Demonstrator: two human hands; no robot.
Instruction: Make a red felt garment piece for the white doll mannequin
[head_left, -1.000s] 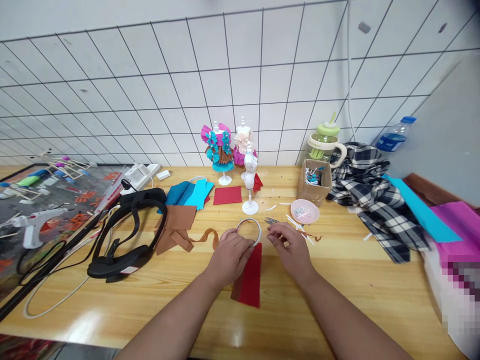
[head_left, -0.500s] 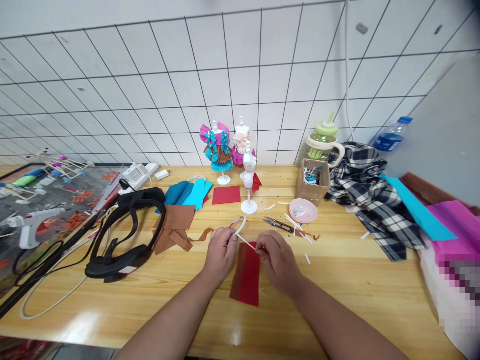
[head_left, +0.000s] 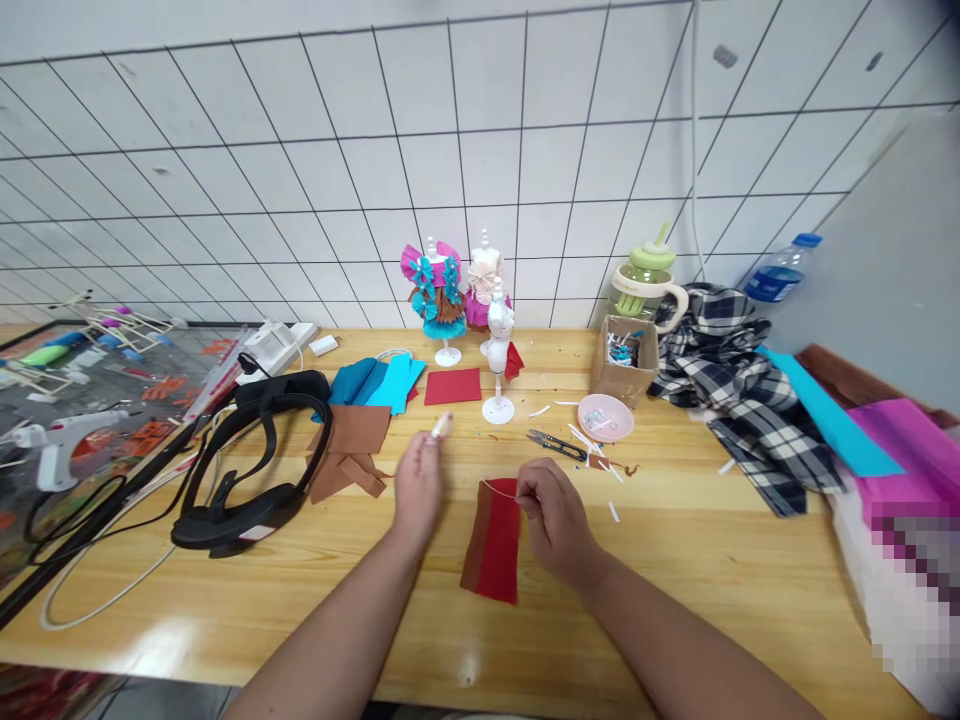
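Observation:
My left hand [head_left: 418, 482] is raised over the table, left of the two-tone paper, its fingers closed on a small white strip [head_left: 439, 428] that is partly smeared. My right hand [head_left: 553, 515] is pinched at the right edge of the paper, holding a thin pale strip [head_left: 498, 490] that curves leftward over the paper's top. Beneath it lies the red and brown crepe paper [head_left: 501, 545], flat on the wood. Ahead stands a bare white mini dress form [head_left: 498, 350], with black thread snips [head_left: 557, 445] on the table to its right.
Behind are paper-dressed forms [head_left: 439, 300] and a red sheet [head_left: 453, 386]. Brown paper [head_left: 358, 430] and a black headset [head_left: 251, 465] lie left. Rightward are a pink dish [head_left: 626, 425], a cardboard box [head_left: 626, 372], a cup [head_left: 651, 285] and plaid cloth [head_left: 720, 340].
My left hand has moved left and away from my right hand. The white strip no longer stretches between both hands. My right hand stays nearly in place, pinching a thin strip.

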